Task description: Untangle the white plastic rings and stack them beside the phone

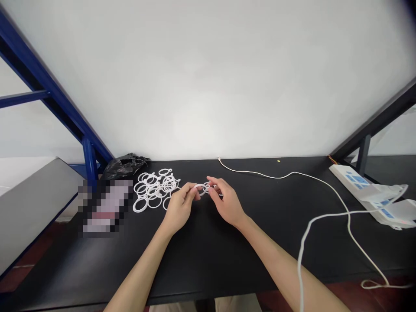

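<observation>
Between my hands, just above the black tabletop, are white rings (pixel 200 186) that look like curtain rings. My left hand (pixel 180 204) pinches one ring at its left side between thumb and fingers. The fingers of my right hand (pixel 227 201) are closed on the right side, where rings overlap and a small loop shows. Fingers partly cover the rings, so I cannot tell exactly how they are joined. Left of my left hand lies a loose pile of similar white rings (pixel 154 190), several with a small eyelet on the rim.
A crumpled black plastic bag (pixel 125 164) lies at the back left, beside a blurred-out patch. A white cable (pixel 294 173) runs across the right side of the black table (pixel 201 264). White-and-blue boxes (pixel 360 184) with clear plastic sit at the far right. Blue frame posts (pixel 58 91) stand left.
</observation>
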The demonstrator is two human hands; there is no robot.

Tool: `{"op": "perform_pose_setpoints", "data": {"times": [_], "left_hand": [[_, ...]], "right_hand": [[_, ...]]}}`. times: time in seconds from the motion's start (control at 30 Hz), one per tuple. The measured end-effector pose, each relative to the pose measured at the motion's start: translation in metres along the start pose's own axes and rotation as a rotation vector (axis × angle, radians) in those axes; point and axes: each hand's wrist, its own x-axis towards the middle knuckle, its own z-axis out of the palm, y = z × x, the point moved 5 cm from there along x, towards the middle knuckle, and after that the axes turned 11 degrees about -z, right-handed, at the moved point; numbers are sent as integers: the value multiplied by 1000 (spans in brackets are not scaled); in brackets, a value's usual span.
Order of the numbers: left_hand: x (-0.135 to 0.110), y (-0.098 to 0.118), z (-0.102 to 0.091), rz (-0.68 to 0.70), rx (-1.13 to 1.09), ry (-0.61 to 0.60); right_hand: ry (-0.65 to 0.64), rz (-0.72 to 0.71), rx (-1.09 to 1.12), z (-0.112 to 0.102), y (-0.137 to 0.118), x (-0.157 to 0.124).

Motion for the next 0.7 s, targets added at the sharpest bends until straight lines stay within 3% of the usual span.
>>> {"op": "perform_pose_setpoints", "data": {"times": [0.27, 0.7], "left_hand": [[6, -14, 0, -165, -229, -6], [4, -14, 5, -247, -301, -102]], "right_hand": [[-98, -203, -70, 9, -15, -4], [-106, -186, -186, 11, -14, -5]]}}
